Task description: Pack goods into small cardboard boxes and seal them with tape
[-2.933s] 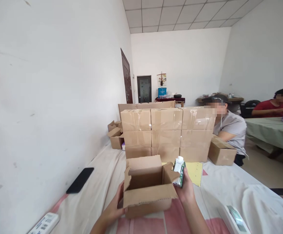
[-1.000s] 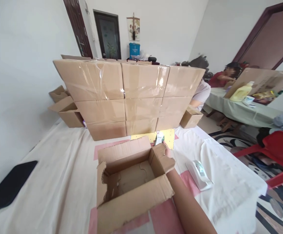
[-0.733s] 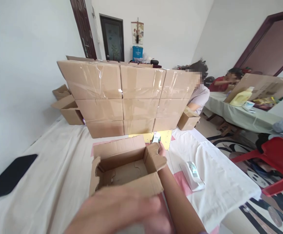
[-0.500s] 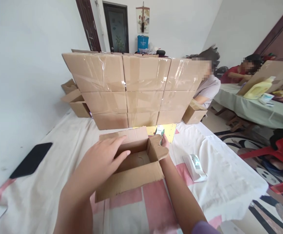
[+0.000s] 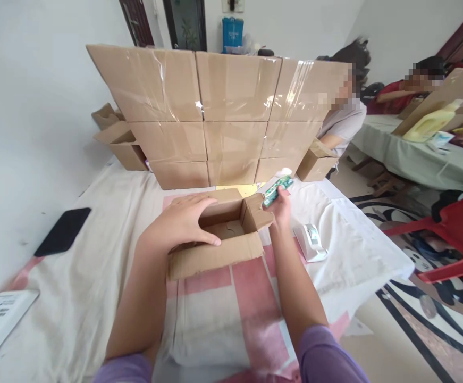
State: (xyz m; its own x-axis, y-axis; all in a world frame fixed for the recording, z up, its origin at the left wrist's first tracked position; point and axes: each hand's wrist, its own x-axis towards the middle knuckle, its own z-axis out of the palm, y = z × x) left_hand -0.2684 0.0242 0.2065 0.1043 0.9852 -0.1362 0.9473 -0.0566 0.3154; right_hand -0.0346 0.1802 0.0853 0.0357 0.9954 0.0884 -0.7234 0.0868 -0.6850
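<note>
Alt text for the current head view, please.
A person's right hand holds a tilted green-and-white carton with white cap beside an open brown cardboard box, whose left end the left hand spans. Under it lies pale cloth with pink patches; behind rises a wall of taped brown cardboard boxes.

The one view looks from the person's head, on the near side of the open brown oblong cardboard box (image 5: pixel 217 258), close to it and above its rim, facing forward and tilted down so its inner floor shows. Beyond the box it meets a taped stack of tan cardboard cartons (image 5: pixel 235 90); left of it, a flat white wall (image 5: pixel 27 117); well to its right, a red plastic chair (image 5: pixel 458 223).
</note>
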